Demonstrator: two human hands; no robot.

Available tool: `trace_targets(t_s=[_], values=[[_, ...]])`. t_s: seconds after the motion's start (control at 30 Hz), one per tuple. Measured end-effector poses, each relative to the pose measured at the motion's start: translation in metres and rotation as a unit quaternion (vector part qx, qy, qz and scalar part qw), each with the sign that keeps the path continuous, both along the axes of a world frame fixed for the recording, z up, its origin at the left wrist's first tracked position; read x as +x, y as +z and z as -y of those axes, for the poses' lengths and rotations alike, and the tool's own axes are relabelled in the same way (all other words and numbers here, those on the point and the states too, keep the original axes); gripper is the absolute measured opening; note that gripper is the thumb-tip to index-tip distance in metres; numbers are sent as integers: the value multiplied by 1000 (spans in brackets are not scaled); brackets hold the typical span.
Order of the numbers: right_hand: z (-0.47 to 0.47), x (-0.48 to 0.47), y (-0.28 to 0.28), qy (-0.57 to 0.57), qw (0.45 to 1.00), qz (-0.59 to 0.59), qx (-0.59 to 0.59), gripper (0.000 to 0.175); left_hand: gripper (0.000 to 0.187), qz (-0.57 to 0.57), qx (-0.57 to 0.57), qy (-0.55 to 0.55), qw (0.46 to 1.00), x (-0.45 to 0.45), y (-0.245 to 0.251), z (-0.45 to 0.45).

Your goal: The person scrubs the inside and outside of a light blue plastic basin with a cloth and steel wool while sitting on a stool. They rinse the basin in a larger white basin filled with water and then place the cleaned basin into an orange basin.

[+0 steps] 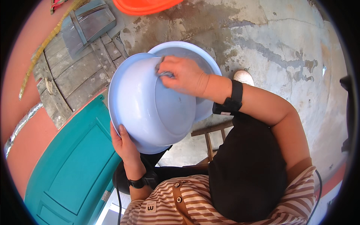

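A light blue plastic basin (137, 95) is tilted, its outer bottom turned towards me. My left hand (125, 144) grips its rim at the lower left, thumb on the outside. With my right hand (180, 76) I press a bunched grey cloth or scrubber (166, 73) against the upper edge of the basin's base. Behind and under this basin sits another light blue basin (209, 60), its rim and inner wall showing at the upper right; its lower part is largely hidden.
An orange-red basin (149, 10) stands at the top. Wooden boards (76, 73) with a metal dustpan (87, 26) lie upper left, beside a teal door (76, 166). A wooden stool (209, 140) is partly visible below the basins. The concrete floor (270, 36) has damp patches.
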State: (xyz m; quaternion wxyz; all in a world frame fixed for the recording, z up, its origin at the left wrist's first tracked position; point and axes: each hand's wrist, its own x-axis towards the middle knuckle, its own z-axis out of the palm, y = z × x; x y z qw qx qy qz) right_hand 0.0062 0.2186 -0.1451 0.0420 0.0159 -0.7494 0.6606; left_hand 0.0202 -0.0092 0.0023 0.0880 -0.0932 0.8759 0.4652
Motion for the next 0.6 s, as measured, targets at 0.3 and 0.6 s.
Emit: trace_targets(t_s=[0.3,0.6], values=[[-1,0,-75,42,962,216,162,19,38,15,49,22,998,-2,-1,1],[-6,7,-85,118,928,316,155,33,36,39,33,14,999,-20,2,32]])
